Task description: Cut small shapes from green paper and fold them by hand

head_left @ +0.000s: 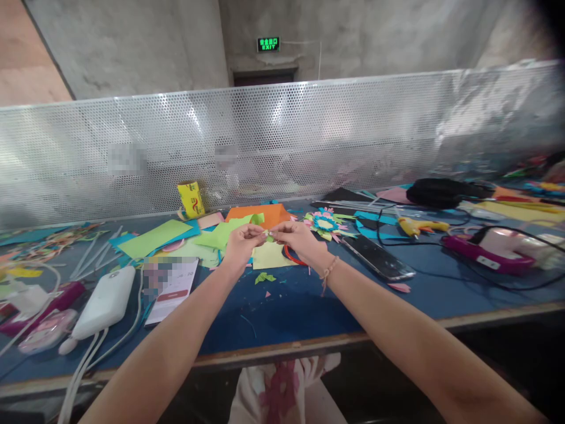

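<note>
My left hand (244, 240) and my right hand (300, 237) meet over the middle of the table, fingertips pinched together. Between them is a small pale green piece of paper (267, 234), mostly covered by the fingers. Beneath the hands lies a pale yellow sheet (269, 258), with part of a red ring (291, 257) by my right hand. Behind them are bright green paper (225, 233) and an orange sheet (260, 213). A small crumpled green paper piece (265, 278) rests on the table in front.
A phone with a lit screen (174, 290) and a white power bank (105, 301) with cables lie left. On the right are a dark phone (379, 259), a paper flower (325, 224), a yellow glue gun (421, 227) and a purple power strip (485, 256). A perforated metal screen (273, 141) stands behind.
</note>
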{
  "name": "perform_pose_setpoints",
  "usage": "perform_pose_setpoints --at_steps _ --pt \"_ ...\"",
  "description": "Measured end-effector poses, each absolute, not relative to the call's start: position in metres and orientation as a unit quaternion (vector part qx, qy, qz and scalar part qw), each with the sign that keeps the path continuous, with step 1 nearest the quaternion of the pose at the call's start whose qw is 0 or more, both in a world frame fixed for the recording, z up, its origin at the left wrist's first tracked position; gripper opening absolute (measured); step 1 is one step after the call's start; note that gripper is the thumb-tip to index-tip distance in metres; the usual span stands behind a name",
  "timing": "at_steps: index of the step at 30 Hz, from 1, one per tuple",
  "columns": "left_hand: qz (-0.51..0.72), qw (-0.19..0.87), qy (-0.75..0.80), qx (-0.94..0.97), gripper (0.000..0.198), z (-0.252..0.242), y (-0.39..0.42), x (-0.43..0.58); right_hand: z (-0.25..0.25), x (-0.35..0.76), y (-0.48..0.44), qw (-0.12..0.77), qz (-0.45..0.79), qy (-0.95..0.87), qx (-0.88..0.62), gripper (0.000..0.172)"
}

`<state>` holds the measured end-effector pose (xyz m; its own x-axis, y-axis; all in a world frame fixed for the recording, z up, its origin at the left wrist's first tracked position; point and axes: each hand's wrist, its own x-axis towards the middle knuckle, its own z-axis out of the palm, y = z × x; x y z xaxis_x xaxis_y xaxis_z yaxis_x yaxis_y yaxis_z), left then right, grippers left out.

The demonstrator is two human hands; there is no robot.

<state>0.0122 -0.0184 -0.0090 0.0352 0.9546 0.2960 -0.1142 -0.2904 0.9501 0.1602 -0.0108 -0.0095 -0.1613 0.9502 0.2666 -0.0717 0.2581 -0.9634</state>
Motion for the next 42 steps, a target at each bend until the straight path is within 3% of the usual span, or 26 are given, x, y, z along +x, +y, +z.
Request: perform_pose_setpoints --at_steps 10,19,22,25,27,29,32,38,42 --pt "0.551 0.522 0.382 0.527 0.028 -0.005 -0.019 0.012 -0.008 0.173 -0.004 0.499 0.568 -0.560 -0.339 0.020" --pt "0.510 0.484 0.404 0.585 0.023 -0.006 -0.023 0.015 -0.004 0.178 -0.003 0.436 0.333 -0.752 -0.364 0.030" --pt "0.541 0.504 0.399 0.542 0.024 -0.008 -0.019 0.013 -0.007 0.185 -0.001 0.411 0.190 -0.763 -0.461 0.035" --pt "0.558 0.518 0.401 0.510 0.022 -0.008 -0.017 0.013 -0.016 0.194 0.004 0.224 0.053 -0.782 -0.580 0.031" --pt "0.561 0.521 0.407 0.499 0.018 -0.008 -0.017 0.013 -0.024 0.198 0.008 0.107 0.063 -0.772 -0.624 0.030" --pt "0.566 0.529 0.402 0.488 0.015 -0.008 -0.016 0.014 -0.029 0.199 0.012 0.078 0.072 -0.769 -0.630 0.028" --pt "0.585 0.547 0.380 0.463 0.012 -0.008 -0.015 0.015 -0.032 0.197 0.017 0.075 0.072 -0.767 -0.633 0.031" --pt "0.596 0.536 0.388 0.456 0.017 -0.010 -0.013 0.012 -0.031 0.197 0.020 0.081 0.016 -0.723 -0.686 0.061" --pt "0.604 0.511 0.399 0.463 0.017 -0.011 -0.013 0.010 -0.024 0.197 0.019 0.065 0.061 -0.729 -0.679 0.056"
